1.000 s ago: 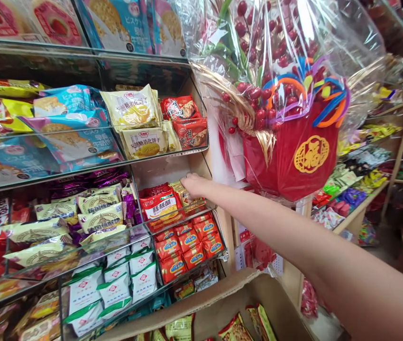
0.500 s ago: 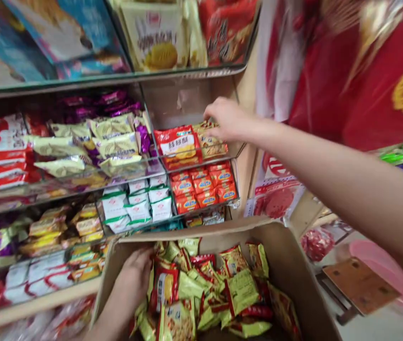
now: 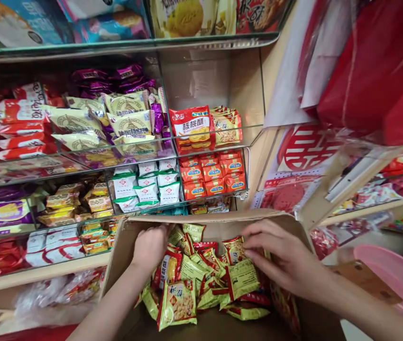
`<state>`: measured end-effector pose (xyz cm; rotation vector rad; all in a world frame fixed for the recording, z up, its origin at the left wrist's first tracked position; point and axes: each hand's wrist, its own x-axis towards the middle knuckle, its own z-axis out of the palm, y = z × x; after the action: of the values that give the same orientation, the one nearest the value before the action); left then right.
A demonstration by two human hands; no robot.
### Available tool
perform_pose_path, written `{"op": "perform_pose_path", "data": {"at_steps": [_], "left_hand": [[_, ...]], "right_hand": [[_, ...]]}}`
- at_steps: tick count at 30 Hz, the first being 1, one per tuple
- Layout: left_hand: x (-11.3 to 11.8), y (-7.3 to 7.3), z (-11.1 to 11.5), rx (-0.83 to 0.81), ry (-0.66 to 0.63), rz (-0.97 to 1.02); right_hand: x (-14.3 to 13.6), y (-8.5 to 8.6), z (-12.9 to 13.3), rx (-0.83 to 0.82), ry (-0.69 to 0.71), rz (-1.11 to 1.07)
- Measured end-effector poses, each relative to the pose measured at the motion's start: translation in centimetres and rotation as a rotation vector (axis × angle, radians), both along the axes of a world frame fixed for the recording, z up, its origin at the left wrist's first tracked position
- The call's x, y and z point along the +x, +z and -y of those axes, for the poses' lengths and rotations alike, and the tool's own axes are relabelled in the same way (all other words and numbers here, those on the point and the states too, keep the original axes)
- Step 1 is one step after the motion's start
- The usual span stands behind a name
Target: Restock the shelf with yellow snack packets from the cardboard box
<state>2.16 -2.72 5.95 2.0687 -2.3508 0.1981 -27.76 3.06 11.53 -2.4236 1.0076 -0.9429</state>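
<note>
A cardboard box point(image 3: 208, 219) holds a loose heap of small wrapped biscuit packets, mostly yellow-green and red. My left hand point(image 3: 151, 245) is inside its back left corner with fingers curled; whatever they hold, if anything, is hidden. My right hand point(image 3: 283, 253) reaches in from the right, fingers spread at the edge of a red and yellow biscuit packet point(image 3: 234, 249). Nearer me lies a larger-looking biscuit packet point(image 3: 178, 303), face up. On the shelf behind, a red biscuit packet point(image 3: 191, 125) stands beside a row of yellow biscuit packets point(image 3: 227, 127).
Glass-fronted shelves point(image 3: 77, 156) with many wrapped snacks run behind the box and to the left. Red packets point(image 3: 214, 173) and white-green packets point(image 3: 146, 187) fill lower compartments. At right are a hanging red bag point(image 3: 375, 80) and a pink basin point(image 3: 393, 279).
My right hand has left the shelf compartment and come down into the box. The left hand stays in the back left corner, its fingers more curled. The view has shifted.
</note>
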Motion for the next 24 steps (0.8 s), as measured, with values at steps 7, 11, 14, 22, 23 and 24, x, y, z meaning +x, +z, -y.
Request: {"op": "perform_pose_path", "data": {"at_steps": [7,11,14,22,23,24], "left_hand": [[-4.8,1.5,-6.9,-0.465,-0.546,-0.188],[-7.4,1.7,-8.8,-0.490,-0.759,-0.442],[-7.2,2.5,-8.3,-0.334,-0.357,-0.940],[-9.3,2.6,-7.6,-0.065,0.026,-1.514],[-9.7,2.4,-7.8,-0.089,0.044,-1.545],[-10.0,2.3,-7.9,-0.104,0.056,-1.574]], "right_hand": [[6.0,-4.0,-1.6,1.383,-0.130,0.998],[7.4,-3.7,-1.6,1.210,-0.097,1.237],[6.7,-2.9,-1.8,1.103,-0.089,1.069],[6.9,-3.0,-2.1,0.586,-0.261,0.922],[7.0,-3.1,-2.0,0.504,-0.335,0.887],[7.0,-3.2,-1.8,0.431,-0.394,0.845]]}}
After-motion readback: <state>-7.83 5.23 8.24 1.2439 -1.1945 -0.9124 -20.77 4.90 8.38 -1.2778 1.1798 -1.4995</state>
